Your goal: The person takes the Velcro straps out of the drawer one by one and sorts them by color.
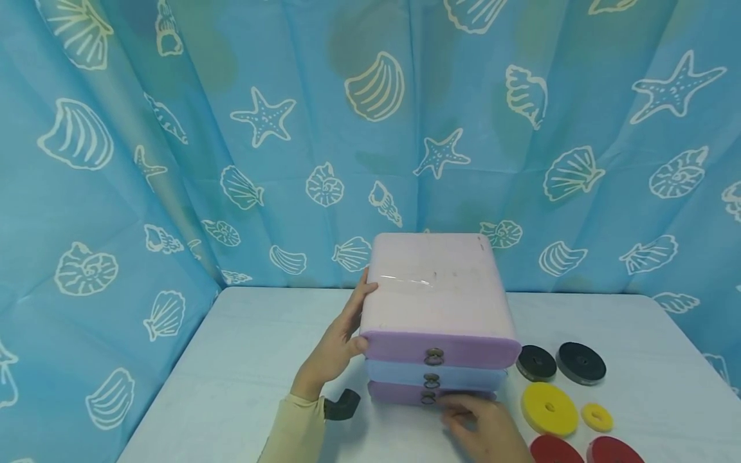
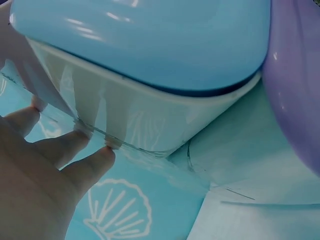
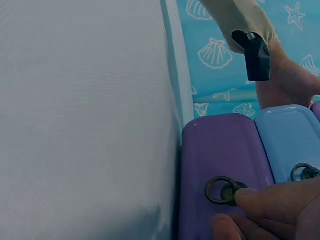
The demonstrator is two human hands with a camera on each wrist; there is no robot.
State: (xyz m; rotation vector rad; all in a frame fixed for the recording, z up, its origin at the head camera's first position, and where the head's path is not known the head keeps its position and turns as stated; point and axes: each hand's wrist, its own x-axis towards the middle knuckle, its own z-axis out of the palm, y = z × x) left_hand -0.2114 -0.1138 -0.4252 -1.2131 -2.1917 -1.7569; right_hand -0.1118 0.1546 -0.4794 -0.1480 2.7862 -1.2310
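Note:
A small chest with three drawers (image 1: pixel 437 302) stands on the table, with a pale pink top. Its drawer fronts run purple, blue, purple from top to bottom, each with a dark ring pull. My left hand (image 1: pixel 332 347) rests against the chest's left side with its fingers spread; the left wrist view shows the fingertips (image 2: pixel 107 152) on the side wall. Low at the front, my right hand (image 1: pixel 492 427) is at the bottom purple drawer (image 3: pixel 220 145). One fingertip (image 3: pixel 245 197) meets the ring pull (image 3: pixel 209 192) near its mount, while the ring itself stays visible.
Right of the chest lie two black discs (image 1: pixel 581 363), a large yellow disc (image 1: pixel 538 418), a small yellow ring (image 1: pixel 597 417) and two red discs (image 1: pixel 613 450). A dark device (image 1: pixel 343 405) sits at the left wrist. A blue shell-patterned curtain (image 1: pixel 324 128) hangs behind the table (image 1: pixel 255 321).

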